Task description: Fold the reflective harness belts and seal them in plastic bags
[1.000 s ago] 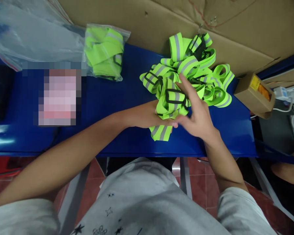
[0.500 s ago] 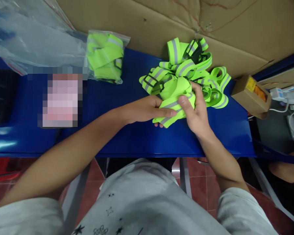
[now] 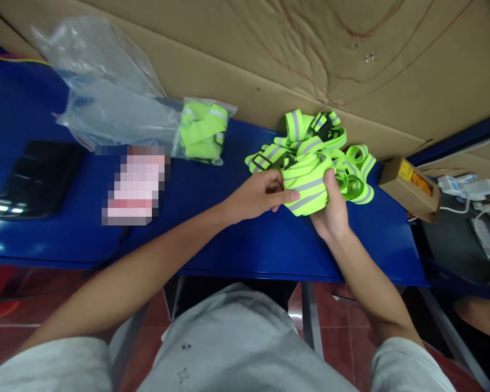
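left hand (image 3: 267, 193): fingers curled in, thumb pressed on the bundle's left side, pinching
right hand (image 3: 332, 209): half closed, gripping right side, thumb on top, fingers mostly hidden
green strap bundle (image 3: 308, 188): folded, between hands, above bench (image 3: 245, 247); bench contact can't tell
loose strap pile (image 3: 310, 146): bench back edge, partly blocked by bundle
bagged straps (image 3: 202, 133): back edge, left of pile
small carton (image 3: 396, 182): near back right corner
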Available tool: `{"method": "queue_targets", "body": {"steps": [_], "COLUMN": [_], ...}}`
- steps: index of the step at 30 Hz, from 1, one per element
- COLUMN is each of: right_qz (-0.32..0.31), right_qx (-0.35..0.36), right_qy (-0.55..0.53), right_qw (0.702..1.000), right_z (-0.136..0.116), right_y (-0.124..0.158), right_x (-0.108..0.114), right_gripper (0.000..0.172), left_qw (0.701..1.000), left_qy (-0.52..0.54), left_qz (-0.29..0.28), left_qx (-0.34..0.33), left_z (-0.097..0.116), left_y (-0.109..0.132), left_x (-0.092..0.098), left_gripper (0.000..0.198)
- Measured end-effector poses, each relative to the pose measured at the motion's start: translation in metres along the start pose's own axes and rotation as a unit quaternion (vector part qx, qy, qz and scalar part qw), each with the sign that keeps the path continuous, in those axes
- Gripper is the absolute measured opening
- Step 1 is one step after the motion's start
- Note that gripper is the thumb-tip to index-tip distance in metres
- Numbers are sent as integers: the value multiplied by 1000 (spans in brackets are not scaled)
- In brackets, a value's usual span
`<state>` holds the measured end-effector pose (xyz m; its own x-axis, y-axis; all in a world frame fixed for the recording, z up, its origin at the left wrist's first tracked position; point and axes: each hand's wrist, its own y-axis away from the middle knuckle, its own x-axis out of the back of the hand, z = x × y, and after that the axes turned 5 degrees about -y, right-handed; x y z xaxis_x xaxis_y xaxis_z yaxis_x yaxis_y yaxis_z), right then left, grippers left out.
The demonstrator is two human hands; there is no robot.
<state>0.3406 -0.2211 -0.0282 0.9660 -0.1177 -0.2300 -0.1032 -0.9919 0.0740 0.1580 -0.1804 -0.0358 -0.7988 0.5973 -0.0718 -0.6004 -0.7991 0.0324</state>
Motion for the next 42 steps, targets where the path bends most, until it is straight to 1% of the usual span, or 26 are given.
{"method": "queue_targets", "body": {"steps": [2,4,6,8,10,12,16,18,19,22,24,26,29,31,35,38,42], "right_qz": [4,18,34,43,44,42,33,27,23,20,36,55,67,61,28,24,35], "right_qx": [-3,1,11,19,17,19,11,-16,-31,-61,-61,-45,-9,1,-25,-44,-43], "right_qy": [-31,-52,-53,-46,-48,-63,-106,-123,-131,-154,-163,-164,-159,-154,-161,-185,-198], "right_qw": [999,999,998,998,998,997,994,992,991,986,984,984,985,986,986,982,979], "right_z": [2,5,8,10,11,13,21,25,26,28,27,25,22,21,24,24,21], "right_y": [-1,0,2,4,5,5,0,-3,-5,-8,-9,-7,-4,-2,-2,-6,-8], "right_x": [1,2,1,-1,-3,-3,-1,2,4,6,6,4,1,0,2,6,7], "right_gripper": [63,60,64,72,72,69,61,57,56,57,60,62,60,57,53,48,53], "left_qw": [999,997,988,980,977,976,966,965,967,977,980,980,977,976,974,968,962], "left_qy": [21,29,10,-14,-21,-20,-41,-32,-19,38,68,84,97,98,66,30,-2], "left_qz": [19,75,149,194,204,211,250,254,247,206,183,175,183,188,203,228,250], "left_qx": [14,6,-25,-49,-52,-49,-61,-58,-54,-40,-32,-31,-44,-54,-77,-97,-109], "left_z": [-4,-10,-17,-22,-24,-23,-24,-28,-29,-32,-30,-28,-26,-25,-24,-25,-30], "left_y": [-2,-5,-9,-11,-11,-8,-3,-3,-4,-8,-10,-11,-9,-6,-2,-4,-9], "left_x": [0,2,6,10,11,9,4,3,3,7,10,11,4,-3,-14,-12,-6], "left_gripper": [49,56,61,55,47,42,33,33,35,48,54,54,48,46,45,45,40]}}
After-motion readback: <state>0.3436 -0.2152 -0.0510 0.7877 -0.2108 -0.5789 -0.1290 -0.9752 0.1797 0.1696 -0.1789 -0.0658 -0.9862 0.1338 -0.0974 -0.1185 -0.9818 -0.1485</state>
